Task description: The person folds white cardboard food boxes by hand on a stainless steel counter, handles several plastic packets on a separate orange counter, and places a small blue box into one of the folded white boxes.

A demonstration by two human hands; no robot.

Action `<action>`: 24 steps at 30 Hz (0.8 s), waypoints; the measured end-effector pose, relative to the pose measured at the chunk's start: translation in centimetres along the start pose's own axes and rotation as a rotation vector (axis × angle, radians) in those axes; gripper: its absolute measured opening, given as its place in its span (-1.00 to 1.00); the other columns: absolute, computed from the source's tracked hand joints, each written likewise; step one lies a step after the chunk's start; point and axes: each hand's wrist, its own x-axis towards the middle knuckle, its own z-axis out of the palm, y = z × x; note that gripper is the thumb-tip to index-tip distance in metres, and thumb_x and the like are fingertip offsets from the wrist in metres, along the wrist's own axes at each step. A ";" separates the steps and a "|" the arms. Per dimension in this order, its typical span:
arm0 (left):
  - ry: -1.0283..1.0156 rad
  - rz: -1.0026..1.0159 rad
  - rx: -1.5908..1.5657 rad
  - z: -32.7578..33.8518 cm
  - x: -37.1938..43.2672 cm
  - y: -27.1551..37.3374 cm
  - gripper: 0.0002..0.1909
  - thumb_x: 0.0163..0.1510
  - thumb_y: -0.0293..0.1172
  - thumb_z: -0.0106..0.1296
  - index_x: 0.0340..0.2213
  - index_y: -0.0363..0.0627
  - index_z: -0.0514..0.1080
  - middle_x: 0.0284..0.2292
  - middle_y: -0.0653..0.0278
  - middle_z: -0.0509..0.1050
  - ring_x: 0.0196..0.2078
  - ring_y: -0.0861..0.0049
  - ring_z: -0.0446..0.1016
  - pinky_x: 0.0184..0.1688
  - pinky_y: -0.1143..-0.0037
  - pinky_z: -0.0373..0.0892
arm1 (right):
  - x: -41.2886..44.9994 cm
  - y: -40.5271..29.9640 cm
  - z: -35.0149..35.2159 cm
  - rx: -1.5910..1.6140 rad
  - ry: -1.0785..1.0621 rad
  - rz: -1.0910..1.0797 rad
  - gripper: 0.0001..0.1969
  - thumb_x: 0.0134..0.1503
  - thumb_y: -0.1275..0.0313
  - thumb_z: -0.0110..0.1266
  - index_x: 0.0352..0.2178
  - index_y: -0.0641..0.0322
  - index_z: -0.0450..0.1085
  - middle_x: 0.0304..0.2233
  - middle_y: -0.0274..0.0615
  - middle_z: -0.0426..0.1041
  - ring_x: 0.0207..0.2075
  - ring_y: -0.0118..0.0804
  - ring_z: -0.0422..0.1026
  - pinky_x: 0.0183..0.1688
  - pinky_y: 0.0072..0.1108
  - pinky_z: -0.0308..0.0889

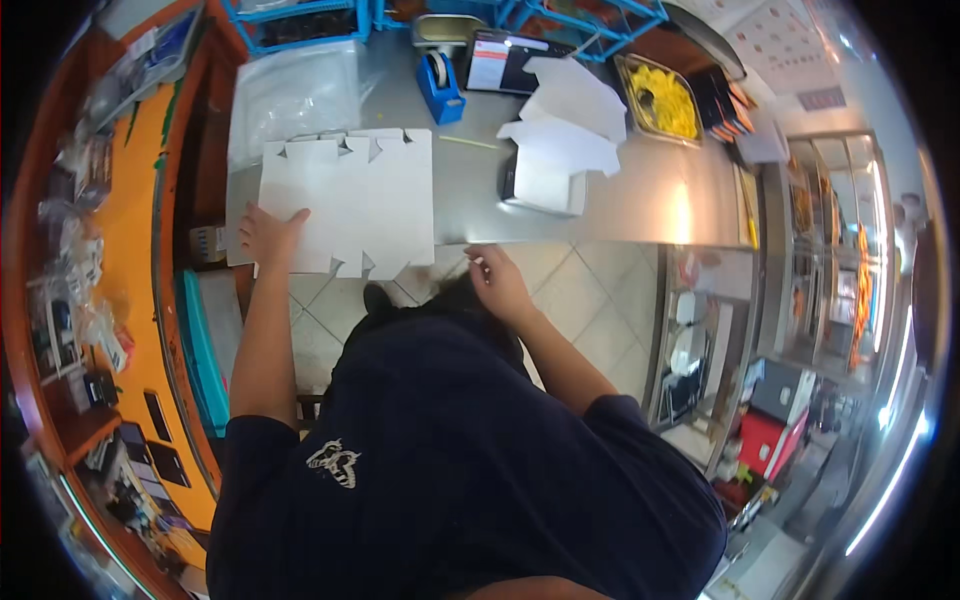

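Note:
My left hand (271, 232) lies palm down across the left edge of a stack of flat white cardboard box blanks (349, 202). Its fingers are spread, with the thumb over the top blank. The blanks have notched edges and overhang the front of the steel table (472, 214). Just off the table's front edge, to the right of the blanks, hovers my right hand (496, 279), its fingers loosely curled around nothing that I can see. Further right stands a white cardboard box (547, 187) with its lid flaps raised.
A blue tape dispenser (441, 86), a screen device (517, 64) and a metal tray of yellow food pieces (660, 101) stand at the back. Clear plastic bags (300, 90) lie back left, below blue plastic baskets (307, 26). An orange counter (135, 247) runs along the left.

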 end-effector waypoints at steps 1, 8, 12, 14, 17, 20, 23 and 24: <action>0.006 0.029 0.001 -0.6 0.4 -0.2 0.10 -0.19 0.23 0.35 0.22 -0.21 0.17 0.16 -0.10 0.25 0.24 -0.06 0.18 0.23 0.05 0.13 | -0.4 -0.3 0.9 0.005 0.014 0.018 -0.79 0.20 0.50 0.08 -0.11 0.24 0.44 -0.22 -0.02 0.50 -0.35 -0.13 0.53 -0.26 -0.38 0.45; 0.170 0.152 0.036 -1.6 0.2 -0.6 -0.27 -0.11 -0.03 0.36 0.00 -0.15 0.33 0.09 -0.03 0.31 0.20 0.01 0.25 0.16 0.11 0.21 | -2.7 -1.0 4.5 0.090 0.006 0.059 -0.80 0.20 0.51 0.07 -0.14 0.25 0.48 -0.24 -0.04 0.51 -0.33 -0.07 0.53 -0.22 -0.39 0.45; 0.131 0.279 -0.046 -3.4 2.8 -1.8 -0.54 0.00 -0.27 0.23 -0.10 -0.16 0.33 0.01 0.04 0.40 0.07 0.08 0.37 0.07 0.24 0.31 | -1.1 -2.3 4.3 0.151 -0.006 0.134 -0.80 0.22 0.51 0.08 -0.12 0.28 0.47 -0.23 -0.08 0.54 -0.34 -0.19 0.53 -0.22 -0.44 0.45; -0.224 0.420 -0.373 -6.3 3.3 -1.4 -0.68 0.02 -0.52 0.04 -0.14 -0.19 0.32 -0.06 0.10 0.44 -0.06 0.17 0.45 -0.02 0.36 0.35 | 0.1 -3.6 3.3 0.230 -0.004 0.161 -0.80 0.23 0.50 0.08 -0.12 0.29 0.47 -0.23 -0.10 0.56 -0.34 -0.24 0.53 -0.23 -0.46 0.45; -0.405 0.573 -0.597 -11.6 -1.4 0.4 -0.68 0.01 -0.61 -0.10 -0.13 -0.22 0.29 -0.09 0.03 0.44 -0.09 0.20 0.46 -0.01 0.39 0.35 | 2.8 -6.9 1.1 0.585 -0.003 0.181 -0.72 0.34 0.31 0.00 -0.08 0.29 0.46 -0.21 -0.13 0.58 -0.36 -0.33 0.52 -0.29 -0.52 0.45; -0.262 0.679 -0.744 -15.5 -9.9 2.7 -0.50 0.00 -0.66 -0.18 0.04 -0.27 0.26 -0.08 -0.05 0.41 -0.03 0.21 0.43 0.09 0.38 0.31 | 5.1 -12.2 -3.9 1.000 -0.260 0.381 -0.54 0.40 0.08 -0.16 -0.04 0.28 0.43 -0.21 -0.17 0.58 -0.34 -0.35 0.55 -0.36 -0.51 0.44; -0.101 0.884 -0.737 -17.1 -18.2 4.9 -0.31 -0.01 -0.69 -0.19 0.22 -0.31 0.11 0.00 -0.16 0.32 0.07 0.13 0.36 0.19 0.33 0.25 | 6.7 -14.8 -8.1 1.164 -0.555 0.380 -0.39 0.39 -0.08 -0.26 -0.02 0.32 0.40 -0.17 -0.08 0.58 -0.33 -0.30 0.58 -0.40 -0.50 0.45; 0.016 0.954 -0.622 -16.7 -20.5 5.1 -0.29 0.04 -0.66 -0.17 0.27 -0.29 0.04 0.05 -0.20 0.25 0.12 0.05 0.31 0.21 0.26 0.22 | 7.0 -15.2 -9.2 1.203 -0.605 0.381 -0.40 0.38 -0.06 -0.23 -0.03 0.35 0.40 -0.16 -0.04 0.58 -0.33 -0.28 0.59 -0.44 -0.50 0.45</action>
